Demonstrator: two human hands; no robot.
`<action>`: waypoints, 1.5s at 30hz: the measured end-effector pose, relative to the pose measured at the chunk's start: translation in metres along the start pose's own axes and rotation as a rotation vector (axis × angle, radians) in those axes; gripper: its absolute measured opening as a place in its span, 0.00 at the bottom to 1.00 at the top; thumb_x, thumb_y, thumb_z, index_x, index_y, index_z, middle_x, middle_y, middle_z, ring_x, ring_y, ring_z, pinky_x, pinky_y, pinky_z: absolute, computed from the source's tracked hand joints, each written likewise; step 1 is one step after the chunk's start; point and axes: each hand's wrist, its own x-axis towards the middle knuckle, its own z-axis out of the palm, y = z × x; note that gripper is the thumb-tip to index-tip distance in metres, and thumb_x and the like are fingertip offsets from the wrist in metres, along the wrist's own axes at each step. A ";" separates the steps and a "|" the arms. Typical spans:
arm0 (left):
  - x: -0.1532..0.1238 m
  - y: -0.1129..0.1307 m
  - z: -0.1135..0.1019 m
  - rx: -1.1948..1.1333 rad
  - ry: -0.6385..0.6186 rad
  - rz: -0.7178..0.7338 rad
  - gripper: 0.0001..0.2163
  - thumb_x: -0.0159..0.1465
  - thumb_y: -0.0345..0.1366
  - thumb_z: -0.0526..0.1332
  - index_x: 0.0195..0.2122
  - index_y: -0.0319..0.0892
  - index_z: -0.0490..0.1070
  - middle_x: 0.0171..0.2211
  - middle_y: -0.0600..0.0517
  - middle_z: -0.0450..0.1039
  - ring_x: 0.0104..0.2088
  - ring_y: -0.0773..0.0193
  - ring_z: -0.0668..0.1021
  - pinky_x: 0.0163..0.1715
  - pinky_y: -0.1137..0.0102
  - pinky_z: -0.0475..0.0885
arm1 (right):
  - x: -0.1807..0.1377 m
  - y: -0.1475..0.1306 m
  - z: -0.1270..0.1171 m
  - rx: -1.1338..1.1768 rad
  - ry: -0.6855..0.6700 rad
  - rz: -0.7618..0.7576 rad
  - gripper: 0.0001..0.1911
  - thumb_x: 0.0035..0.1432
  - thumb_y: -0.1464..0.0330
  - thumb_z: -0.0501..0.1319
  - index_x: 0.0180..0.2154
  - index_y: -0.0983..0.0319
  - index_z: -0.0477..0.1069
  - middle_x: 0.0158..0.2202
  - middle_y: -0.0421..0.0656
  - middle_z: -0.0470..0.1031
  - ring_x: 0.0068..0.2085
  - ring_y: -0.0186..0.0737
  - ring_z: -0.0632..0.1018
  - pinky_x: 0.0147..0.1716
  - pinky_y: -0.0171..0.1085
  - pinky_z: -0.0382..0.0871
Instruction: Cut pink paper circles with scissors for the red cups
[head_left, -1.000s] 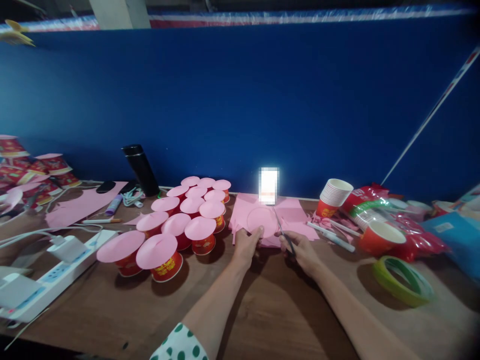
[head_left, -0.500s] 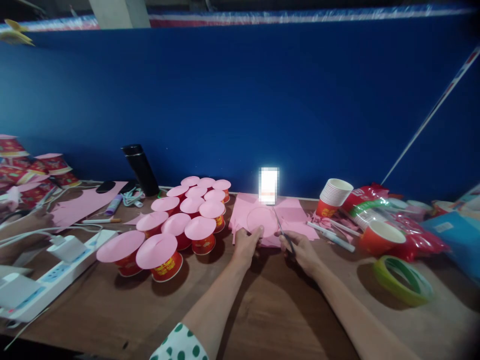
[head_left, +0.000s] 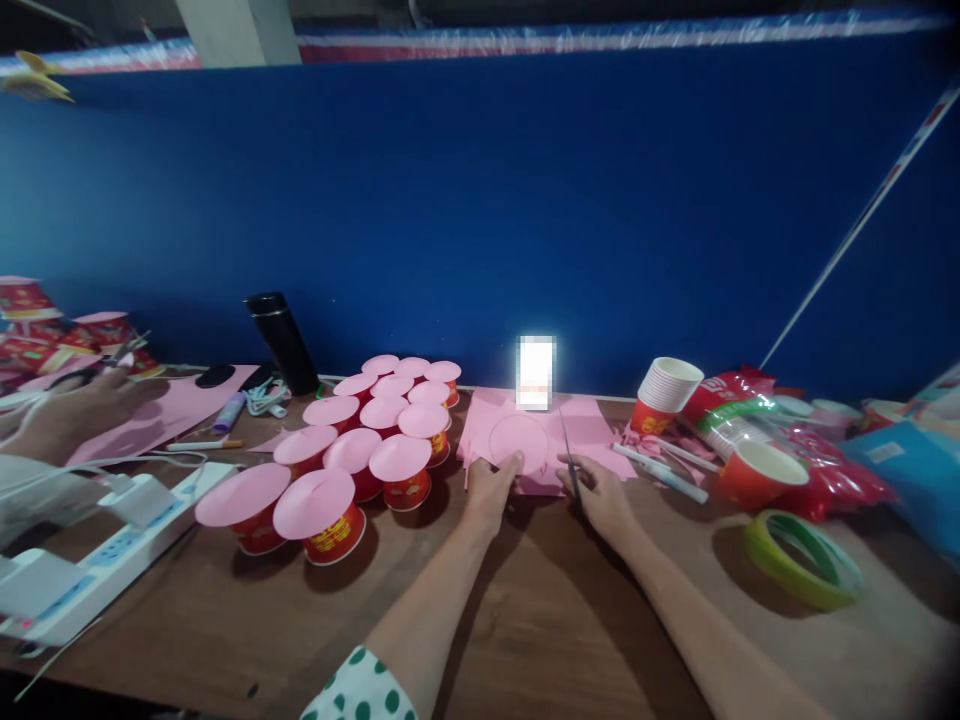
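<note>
My left hand (head_left: 491,487) pinches the near edge of a pink paper sheet (head_left: 525,445) with a circle drawn on it. That sheet lies over a stack of pink paper (head_left: 592,425) by the blue wall. My right hand (head_left: 600,495) is closed on a pair of scissors (head_left: 568,455), whose blades point away from me beside the circle. To the left stands a cluster of red paper cups capped with pink discs (head_left: 360,455).
Another person's hand (head_left: 71,410) with scissors works at the far left over pink paper. A white power strip (head_left: 112,530), a black flask (head_left: 283,340), a stack of paper cups (head_left: 667,390), pens (head_left: 664,472), a green tape roll (head_left: 806,560) and red bags (head_left: 787,440) lie around.
My scissors have swung more upright beside the circle. The other person's hand at the far left has come into view holding scissors.
</note>
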 end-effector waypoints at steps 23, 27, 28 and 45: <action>-0.005 -0.002 -0.002 0.156 0.002 0.022 0.16 0.48 0.47 0.64 0.19 0.37 0.68 0.12 0.53 0.65 0.12 0.69 0.67 0.11 0.75 0.61 | 0.002 0.002 0.009 0.198 0.047 0.030 0.27 0.44 0.53 0.63 0.42 0.64 0.67 0.17 0.35 0.65 0.17 0.30 0.64 0.15 0.30 0.56; -0.010 -0.001 -0.001 0.211 -0.046 0.018 0.16 0.48 0.47 0.64 0.18 0.39 0.67 0.12 0.52 0.66 0.11 0.67 0.68 0.10 0.74 0.60 | 0.001 -0.003 0.010 0.274 0.062 0.130 0.28 0.42 0.52 0.64 0.42 0.62 0.66 0.18 0.34 0.67 0.15 0.28 0.62 0.13 0.29 0.54; -0.012 -0.001 0.000 0.223 -0.073 0.011 0.16 0.48 0.47 0.64 0.17 0.39 0.67 0.11 0.51 0.66 0.11 0.66 0.68 0.10 0.73 0.61 | 0.001 -0.004 0.011 0.286 0.053 0.135 0.28 0.41 0.53 0.65 0.42 0.62 0.66 0.19 0.34 0.67 0.15 0.28 0.62 0.13 0.29 0.54; -0.019 -0.001 0.000 0.342 -0.126 0.251 0.15 0.51 0.47 0.60 0.17 0.41 0.63 0.12 0.57 0.62 0.14 0.70 0.66 0.16 0.75 0.60 | -0.001 -0.002 0.004 0.321 0.173 0.098 0.29 0.35 0.57 0.68 0.39 0.63 0.65 0.18 0.32 0.64 0.18 0.29 0.63 0.15 0.29 0.58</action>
